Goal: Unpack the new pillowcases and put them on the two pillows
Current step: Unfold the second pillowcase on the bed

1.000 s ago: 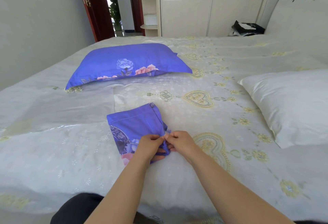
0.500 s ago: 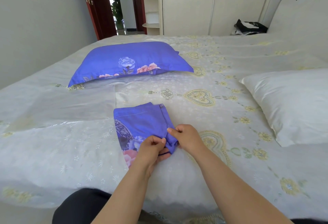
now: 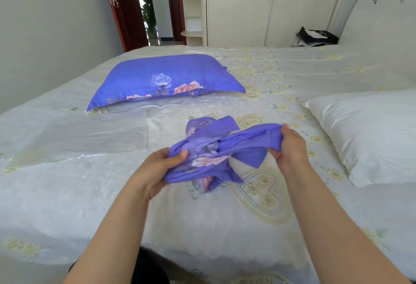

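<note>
The person holds a blue-violet cotton pillowcase with pink and pale blue flowers (image 3: 216, 148) between the two hands, a little above the white bedspread with yellow embroidered hearts (image 3: 258, 193). The left hand (image 3: 157, 168) grips the left end of the pillowcase: the thumb lies on top of the cloth and the fingers are curled under it, so a bunch of folds sits inside this hand. The right hand (image 3: 290, 148) pinches the upper right edge of the pillowcase, with the thumb over the hem and the fingers behind it. The cloth stretches between the two grips as a loose, half-opened band. One corner flap points up behind it, and a few folds hang down from the left hand until they reach the bedspread.

A pillow already dressed in the same blue-violet flowered cover (image 3: 166, 78) lies farther away on the left part of the bed, well apart from the hands. A bare white satin pillow (image 3: 369, 132) lies on the right side, near the right hand but not touching it. A flat transparent plastic bag (image 3: 74, 132) rests on the bedspread to the left of the held pillowcase.
</note>
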`<state>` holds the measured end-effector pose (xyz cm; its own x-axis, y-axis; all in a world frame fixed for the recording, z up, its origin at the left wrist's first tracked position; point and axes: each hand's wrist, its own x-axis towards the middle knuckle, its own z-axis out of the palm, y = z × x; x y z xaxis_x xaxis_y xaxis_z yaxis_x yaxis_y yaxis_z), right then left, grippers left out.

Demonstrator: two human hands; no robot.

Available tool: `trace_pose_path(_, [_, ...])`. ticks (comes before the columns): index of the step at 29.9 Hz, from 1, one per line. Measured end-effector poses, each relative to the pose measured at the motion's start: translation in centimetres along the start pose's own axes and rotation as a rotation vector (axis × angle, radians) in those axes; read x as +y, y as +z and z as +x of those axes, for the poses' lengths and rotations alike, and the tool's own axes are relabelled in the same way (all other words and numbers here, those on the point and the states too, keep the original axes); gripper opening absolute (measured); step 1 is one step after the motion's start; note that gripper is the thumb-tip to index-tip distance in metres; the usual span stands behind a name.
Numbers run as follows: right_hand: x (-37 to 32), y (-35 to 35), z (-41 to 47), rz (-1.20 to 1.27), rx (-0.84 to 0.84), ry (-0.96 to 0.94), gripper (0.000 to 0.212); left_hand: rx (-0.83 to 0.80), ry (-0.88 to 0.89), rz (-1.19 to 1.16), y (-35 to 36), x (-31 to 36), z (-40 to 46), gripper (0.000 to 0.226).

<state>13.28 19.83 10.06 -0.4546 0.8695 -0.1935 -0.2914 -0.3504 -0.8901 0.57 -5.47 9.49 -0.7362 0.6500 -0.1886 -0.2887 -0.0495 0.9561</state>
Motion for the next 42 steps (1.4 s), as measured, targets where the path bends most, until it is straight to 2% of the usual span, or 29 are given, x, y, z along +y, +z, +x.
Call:
trace_pose_path(2, [-2.1,-1.1,1.5,0.122,0.047,-0.027,0.020,0.301,0.182,0.123,-1.8,1.8,0.3,0.004])
trace_pose_path(3, [-3.0,-1.7,2.2,0.180,0.079,-0.045,0.020,0.475,0.267,0.090,-2.8,2.8,0.4,0.007])
trace_pose_path(5, [-4.5,-3.1,3.5,0.244,0.171,-0.072,0.021,0.738,0.351,-0.105,-4.4,4.6,0.2,0.015])
trace_pose_path(7, [-5.3,-5.1,5.0,0.168,0.257,-0.106,0.025,0.893,0.394,-0.236,-6.6,5.2,0.1,0.016])
trace_pose_path(9, [-5.2,-7.1,6.7,-0.112,0.335,-0.203,0.026,0.932,0.307,-0.201,-9.2,5.0,0.7,0.007])
trace_pose_path(10, [-4.9,-7.8,7.1,-0.331,0.355,-0.251,0.023,0.916,0.202,-0.110,-10.3,4.5,1.1,0.013])
trace_pose_path(11, [-4.3,-8.4,7.3,-0.550,0.355,-0.263,0.022,0.873,0.078,0.009,-11.2,3.8,1.6,0.024])
trace_pose_path(12, [-3.8,-8.8,7.4,-0.702,0.334,-0.253,0.031,0.827,-0.020,0.116,-11.5,3.0,2.0,0.036])
trace_pose_path(14, [-2.2,-8.7,6.8,-0.842,0.241,-0.224,0.058,0.840,-0.081,0.394,-11.2,0.9,2.8,0.064])
trace_pose_path(16, [-0.4,-7.5,5.1,-1.000,0.153,-0.308,0.068,0.932,0.084,0.747,-9.3,-1.4,2.6,0.072])
trace_pose_path(18, [1.6,-6.2,3.5,-1.152,0.129,-0.485,0.064,0.991,0.437,1.054,-6.6,-3.5,1.9,0.062])
trace_pose_path(20, [3.3,-5.0,1.7,-1.190,0.167,-0.668,0.050,0.888,0.739,1.197,-3.2,-4.9,0.8,0.037])
trace_pose_path(21, [3.8,-4.5,0.8,-1.155,0.199,-0.768,0.043,0.752,0.814,1.225,-1.5,-5.7,0.3,0.022])
trace_pose_path(22, [4.2,-3.7,-0.2,-1.089,0.218,-0.868,0.036,0.586,0.833,1.276,0.1,-6.3,-0.4,0.016])
trace_pose_path(23, [4.5,-3.0,-1.3,-1.012,0.206,-0.949,0.030,0.423,0.811,1.344,1.2,-7.1,-0.9,0.025])
trace_pose_path(25, [5.0,-2.0,-3.2,-0.914,-0.003,-0.964,0.023,0.214,0.748,1.494,1.9,-9.1,-1.4,0.041])
trace_pose_path(27, [5.7,-1.7,-3.9,-0.996,-0.359,-0.752,0.024,0.116,0.633,1.677,1.3,-10.6,-1.2,0.055])
trace_pose_path(28, [6.3,-1.8,-3.8,-1.145,-0.521,-0.632,0.028,0.114,0.599,1.734,0.8,-11.0,-0.9,0.058])
trace_pose_path(30, [7.6,-2.8,-2.5,-1.447,-0.666,-0.513,0.031,0.123,0.601,1.720,0.8,-10.5,-0.6,0.042])
trace_pose_path(31, [7.9,-3.3,-1.8,-1.495,-0.629,-0.479,0.026,0.159,0.594,1.675,0.7,-9.8,-0.3,0.031])
trace_pose_path(32, [7.9,-3.6,-1.3,-1.456,-0.547,-0.443,0.021,0.242,0.566,1.585,0.7,-8.6,-0.1,0.023])
trace_pose_path(34, [7.3,-3.8,-0.3,-1.227,-0.364,-0.358,0.022,0.484,0.487,1.267,-0.3,-5.7,0.5,0.022])
trace_pose_path(36, [5.8,-3.7,0.6,-0.864,-0.193,-0.259,0.029,0.765,0.476,0.897,-2.8,-2.0,0.2,0.021])
trace_pose_path(38, [3.9,-3.9,1.0,-0.484,-0.063,-0.219,0.036,1.009,0.522,0.655,-6.5,0.7,-0.5,0.024])
trace_pose_path(39, [2.9,-4.2,0.9,-0.390,-0.046,-0.213,0.036,1.071,0.506,0.618,-8.2,1.4,-0.8,0.025])
trace_pose_path(40, [2.3,-4.2,0.6,-0.401,-0.097,-0.202,0.035,1.092,0.445,0.646,-10.1,1.7,-1.2,0.025])
trace_pose_path(42, [1.4,-4.0,-0.8,-0.600,-0.307,-0.175,0.032,1.016,0.301,0.840,-13.1,0.5,-1.1,0.026])
